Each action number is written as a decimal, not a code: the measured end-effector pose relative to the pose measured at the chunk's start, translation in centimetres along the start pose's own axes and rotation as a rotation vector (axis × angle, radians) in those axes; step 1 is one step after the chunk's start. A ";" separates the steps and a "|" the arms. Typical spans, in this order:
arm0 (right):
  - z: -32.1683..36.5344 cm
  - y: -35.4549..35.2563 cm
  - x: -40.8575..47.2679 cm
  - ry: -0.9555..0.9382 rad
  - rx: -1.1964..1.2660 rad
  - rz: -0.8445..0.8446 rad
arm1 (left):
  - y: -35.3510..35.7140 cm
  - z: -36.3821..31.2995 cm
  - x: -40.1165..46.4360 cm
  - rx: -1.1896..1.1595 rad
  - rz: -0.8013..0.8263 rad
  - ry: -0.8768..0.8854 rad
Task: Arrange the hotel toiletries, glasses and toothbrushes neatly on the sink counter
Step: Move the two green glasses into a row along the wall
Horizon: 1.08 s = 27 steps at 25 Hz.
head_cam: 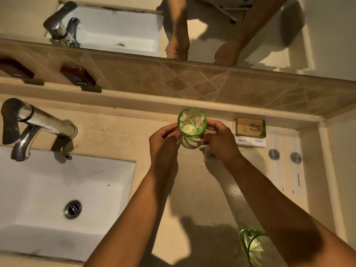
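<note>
Second green glass waits close by the right forearm, while up ahead the left hand and right hand cup the upright green tumbler, fingers curled around its sides, seemingly squaring it near the tabletop's back edge, beside the hotel soap boxes.

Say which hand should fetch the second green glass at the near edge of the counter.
Probably the right hand. The second green glass stands at the near edge just under the right forearm, on that side. The left hand would have to cross over. Both hands now hold the first green glass, so one must let go.
</note>
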State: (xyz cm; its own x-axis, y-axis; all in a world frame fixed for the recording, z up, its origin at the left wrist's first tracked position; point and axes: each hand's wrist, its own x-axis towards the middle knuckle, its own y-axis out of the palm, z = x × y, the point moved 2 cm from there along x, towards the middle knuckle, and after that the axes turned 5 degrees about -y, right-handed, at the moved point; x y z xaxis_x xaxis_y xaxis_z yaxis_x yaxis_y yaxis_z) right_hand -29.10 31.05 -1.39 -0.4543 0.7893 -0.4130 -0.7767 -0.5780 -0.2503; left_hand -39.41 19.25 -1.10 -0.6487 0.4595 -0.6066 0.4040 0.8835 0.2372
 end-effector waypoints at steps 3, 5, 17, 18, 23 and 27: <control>-0.1 0.0 0.6 -0.011 -0.018 -0.015 | 0.5 -0.8 -0.2 0.091 0.014 0.046; -0.3 0.0 0.9 -0.024 -0.030 -0.024 | 0.9 -1.1 -0.3 0.097 0.024 0.050; -0.6 -2.1 -0.5 -0.007 -0.024 -0.051 | 0.6 -0.6 -1.5 0.145 -0.039 -0.003; -0.7 -2.9 -1.3 -0.006 -0.031 -0.059 | 0.4 -0.1 -2.1 0.155 -0.039 -0.031; -3.3 -9.1 -7.7 0.014 -0.082 -0.052 | -0.8 5.0 -6.5 0.290 0.035 -0.160; -7.9 -15.3 -14.9 0.057 -0.150 -0.122 | -1.4 10.1 -13.5 0.388 0.174 -0.248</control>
State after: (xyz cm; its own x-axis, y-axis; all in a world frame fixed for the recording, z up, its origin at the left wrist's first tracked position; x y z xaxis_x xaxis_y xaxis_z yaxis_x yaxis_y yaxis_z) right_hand -6.95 26.51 1.65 -0.3322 0.8448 -0.4194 -0.7490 -0.5065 -0.4272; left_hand -24.76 10.93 -0.90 -0.3960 0.5203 -0.7566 0.7341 0.6743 0.0795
